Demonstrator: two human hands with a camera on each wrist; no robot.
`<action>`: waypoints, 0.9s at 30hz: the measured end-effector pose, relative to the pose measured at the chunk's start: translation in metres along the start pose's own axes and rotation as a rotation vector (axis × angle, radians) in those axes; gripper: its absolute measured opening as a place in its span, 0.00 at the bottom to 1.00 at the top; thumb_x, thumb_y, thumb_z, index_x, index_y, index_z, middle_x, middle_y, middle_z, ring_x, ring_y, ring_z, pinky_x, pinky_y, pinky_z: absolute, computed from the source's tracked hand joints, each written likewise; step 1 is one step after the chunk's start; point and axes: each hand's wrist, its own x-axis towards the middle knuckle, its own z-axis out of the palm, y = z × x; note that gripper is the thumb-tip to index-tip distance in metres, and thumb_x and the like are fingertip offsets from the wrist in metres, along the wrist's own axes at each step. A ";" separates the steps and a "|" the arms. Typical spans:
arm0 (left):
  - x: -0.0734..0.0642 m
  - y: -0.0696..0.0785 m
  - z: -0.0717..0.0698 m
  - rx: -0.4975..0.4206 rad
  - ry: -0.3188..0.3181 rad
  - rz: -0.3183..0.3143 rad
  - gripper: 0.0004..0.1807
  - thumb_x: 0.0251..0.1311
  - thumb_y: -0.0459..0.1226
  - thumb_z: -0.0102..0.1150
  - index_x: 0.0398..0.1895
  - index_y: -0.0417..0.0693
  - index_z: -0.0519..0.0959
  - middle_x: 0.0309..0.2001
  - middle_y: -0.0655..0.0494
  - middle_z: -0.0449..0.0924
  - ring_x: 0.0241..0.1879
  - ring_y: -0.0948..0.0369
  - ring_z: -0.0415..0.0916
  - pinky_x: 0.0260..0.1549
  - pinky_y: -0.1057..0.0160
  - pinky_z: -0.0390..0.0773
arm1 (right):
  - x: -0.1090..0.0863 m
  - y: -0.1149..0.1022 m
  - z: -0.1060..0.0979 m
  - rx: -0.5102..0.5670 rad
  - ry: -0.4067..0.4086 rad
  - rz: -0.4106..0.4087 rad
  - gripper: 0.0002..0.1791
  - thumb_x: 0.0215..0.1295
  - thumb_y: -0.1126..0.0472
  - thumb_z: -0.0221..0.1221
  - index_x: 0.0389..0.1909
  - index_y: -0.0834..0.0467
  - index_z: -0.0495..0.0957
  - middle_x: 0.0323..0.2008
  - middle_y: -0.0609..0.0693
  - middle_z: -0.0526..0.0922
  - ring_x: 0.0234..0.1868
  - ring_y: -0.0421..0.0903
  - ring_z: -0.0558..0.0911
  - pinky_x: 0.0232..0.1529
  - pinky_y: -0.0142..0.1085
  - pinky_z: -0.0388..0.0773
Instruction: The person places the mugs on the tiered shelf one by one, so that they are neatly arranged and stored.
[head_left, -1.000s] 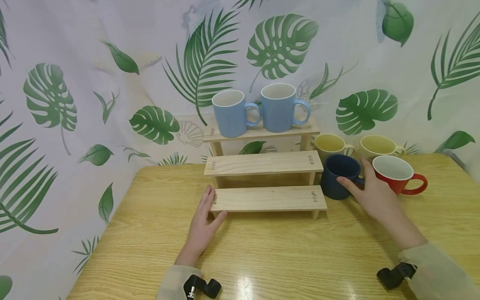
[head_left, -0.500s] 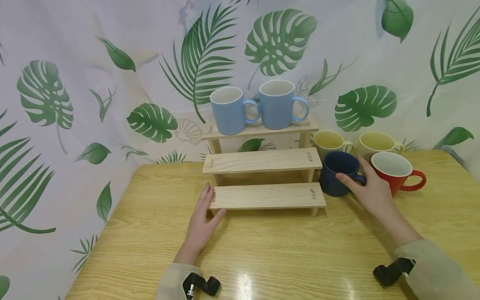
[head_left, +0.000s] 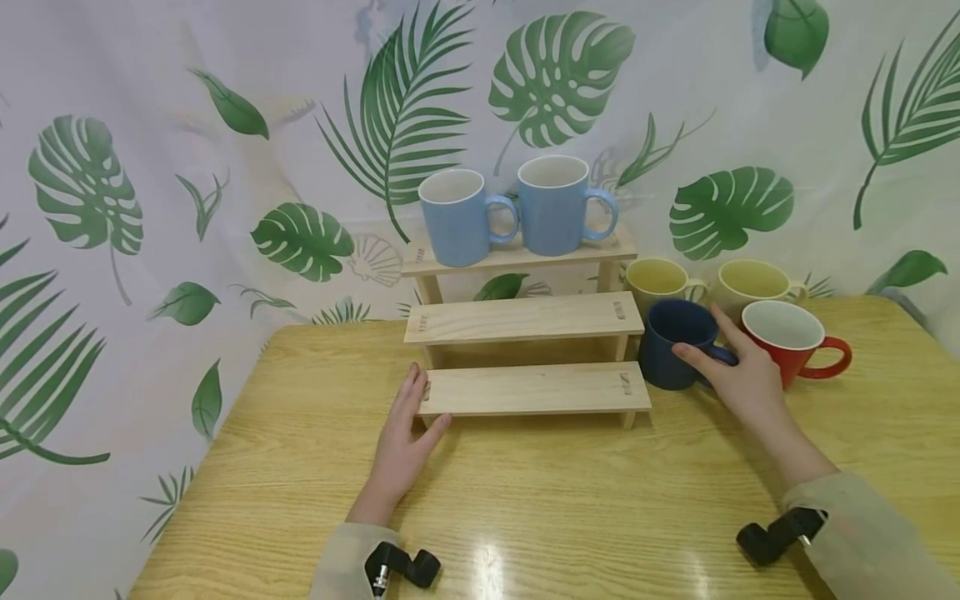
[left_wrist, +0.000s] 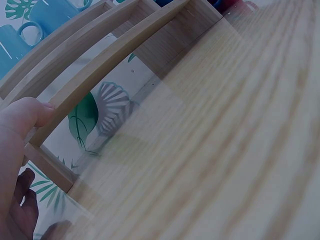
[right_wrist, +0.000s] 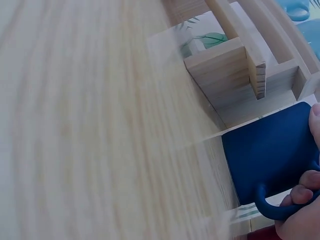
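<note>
My right hand (head_left: 746,375) holds a dark blue mug (head_left: 667,354) standing at the right end of the wooden tiered rack (head_left: 532,390). Its thumb lies against the mug near the rim, and in the right wrist view its fingers curl at the mug's handle (right_wrist: 280,212). My left hand (head_left: 401,442) rests against the left end of the rack's lowest step. Its fingers lie straight along that end in the head view, and the thumb (left_wrist: 35,111) touches the front edge in the left wrist view. Two light blue mugs (head_left: 453,221) stand on the top step.
Two yellow mugs (head_left: 654,282) are behind the dark blue mug, near the patterned wall cloth (head_left: 315,75). A red mug (head_left: 793,358) with a white inside stands just right of my right hand. Everything is on a wood-grain table (head_left: 525,492).
The dark blue mug's handle has turned slightly toward the front in my right hand. The left hand stays at the rack's end. The head view has shifted a little.
</note>
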 end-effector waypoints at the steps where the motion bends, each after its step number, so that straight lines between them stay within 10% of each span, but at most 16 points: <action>1: 0.000 0.000 0.000 0.002 0.000 0.001 0.39 0.66 0.47 0.56 0.76 0.51 0.50 0.76 0.57 0.41 0.70 0.60 0.52 0.67 0.48 0.49 | 0.001 0.000 0.000 0.003 -0.002 0.009 0.48 0.60 0.37 0.60 0.75 0.41 0.46 0.71 0.66 0.53 0.68 0.70 0.54 0.58 0.68 0.54; 27: 0.000 0.001 -0.001 -0.012 -0.006 -0.002 0.41 0.66 0.51 0.55 0.76 0.51 0.49 0.76 0.63 0.39 0.71 0.59 0.51 0.67 0.48 0.49 | 0.004 0.009 0.009 0.116 0.074 0.052 0.45 0.58 0.40 0.64 0.73 0.38 0.53 0.70 0.64 0.55 0.69 0.65 0.55 0.63 0.63 0.52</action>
